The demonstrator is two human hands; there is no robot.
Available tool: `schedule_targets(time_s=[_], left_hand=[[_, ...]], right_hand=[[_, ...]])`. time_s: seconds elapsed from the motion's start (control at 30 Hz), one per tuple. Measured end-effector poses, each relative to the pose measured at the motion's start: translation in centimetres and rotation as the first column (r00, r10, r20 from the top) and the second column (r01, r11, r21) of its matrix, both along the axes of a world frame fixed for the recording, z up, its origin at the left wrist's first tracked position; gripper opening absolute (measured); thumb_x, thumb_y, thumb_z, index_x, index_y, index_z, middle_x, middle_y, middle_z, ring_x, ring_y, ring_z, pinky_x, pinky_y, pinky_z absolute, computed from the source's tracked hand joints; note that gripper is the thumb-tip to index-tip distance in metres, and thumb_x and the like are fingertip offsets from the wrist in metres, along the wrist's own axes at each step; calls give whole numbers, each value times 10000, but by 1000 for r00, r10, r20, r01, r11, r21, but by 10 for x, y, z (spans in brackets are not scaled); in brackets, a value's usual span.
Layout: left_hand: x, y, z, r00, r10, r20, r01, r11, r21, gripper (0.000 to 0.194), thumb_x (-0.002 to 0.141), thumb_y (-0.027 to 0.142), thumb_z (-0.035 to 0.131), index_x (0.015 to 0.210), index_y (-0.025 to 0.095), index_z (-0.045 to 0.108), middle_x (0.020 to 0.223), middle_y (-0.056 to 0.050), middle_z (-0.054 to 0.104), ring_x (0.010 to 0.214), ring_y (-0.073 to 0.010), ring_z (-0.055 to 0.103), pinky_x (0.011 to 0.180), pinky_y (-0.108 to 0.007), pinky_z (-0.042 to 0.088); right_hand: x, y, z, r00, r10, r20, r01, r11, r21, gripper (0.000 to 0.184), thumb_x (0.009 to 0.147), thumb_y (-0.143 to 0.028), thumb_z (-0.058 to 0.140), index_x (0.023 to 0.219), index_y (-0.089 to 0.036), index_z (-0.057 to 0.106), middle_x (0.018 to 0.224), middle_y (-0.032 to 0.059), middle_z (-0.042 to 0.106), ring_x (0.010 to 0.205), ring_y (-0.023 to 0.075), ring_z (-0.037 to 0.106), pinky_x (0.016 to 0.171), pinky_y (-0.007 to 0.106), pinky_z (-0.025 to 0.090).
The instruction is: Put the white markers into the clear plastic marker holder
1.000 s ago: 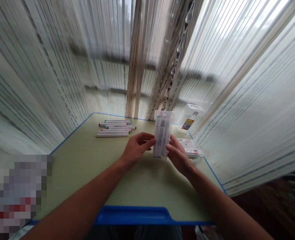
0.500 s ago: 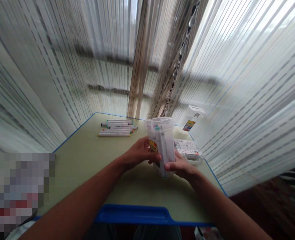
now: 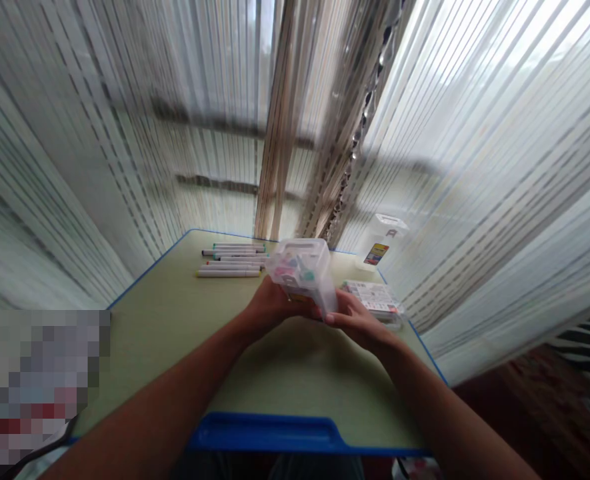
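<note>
Translucent tapered plastic container (image 3: 328, 292) with coloured-tip markers (image 3: 307, 275) inside is held above the middle of the pale green, blue-edged surface (image 3: 175, 333), its top tilted toward the near left. Grip: left hand (image 3: 269, 308) and right hand (image 3: 363, 325) both clamped on the container, left on its lower left side, right on its lower right; some left fingers hidden. Whether a lid closes the top: cannot tell. Loose white markers (image 3: 229, 273) lie side by side, far left; second clear container (image 3: 389, 239) upright, far right; flat clear case with printed sheet (image 3: 375, 295) nearer, just beyond the right hand. Risks, judged: further tilt could spill contents if the top is open; smooth walls could slip under a loosened grip; a sideways swing could scatter the loose markers.
</note>
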State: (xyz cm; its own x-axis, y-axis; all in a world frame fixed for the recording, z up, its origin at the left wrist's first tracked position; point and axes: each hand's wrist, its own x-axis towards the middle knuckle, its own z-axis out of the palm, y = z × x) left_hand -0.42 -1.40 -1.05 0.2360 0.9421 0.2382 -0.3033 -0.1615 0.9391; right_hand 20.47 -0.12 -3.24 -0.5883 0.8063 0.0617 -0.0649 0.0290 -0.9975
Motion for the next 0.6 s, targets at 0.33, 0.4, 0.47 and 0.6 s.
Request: schedule_targets(time_s=[0.33,0.4,0.47,0.6], left_hand=[[0,-1,-1,973,148,-177,-126,983,130,528,492,235,975,953,143,735,944,-64,782,879,-243,719,805,-351,578],[-1,-1,-3,955,193,-225,-159,974,161,573,478,251,986,980,148,728,946,-64,781,880,-246,717,799,-348,573],[-1,0,-5,943,221,-249,-178,966,185,637,471,272,994,1033,157,716,957,-61,780,878,-246,717,794,-348,572],[-2,0,-6,925,257,-280,-195,953,233,671,483,302,996,1072,172,700,972,-48,774,869,-236,716,790,-336,566]], right_hand=[[0,3,9,993,-78,-86,92,982,166,570,753,-393,853,1279,-261,677,1335,85,676,1252,301,601,1131,475,388],[1,1,12,977,-130,-168,162,967,194,543,790,-427,806,1295,-280,672,1361,85,673,1286,310,592,1133,495,399],[2,-2,18,947,-209,-243,264,939,220,482,844,-477,729,1285,-289,683,1328,85,700,1270,311,612,1107,508,438],[2,-11,37,892,-380,-246,443,847,296,340,917,-453,678,1201,-276,736,1150,82,771,1099,271,706,971,469,557]])
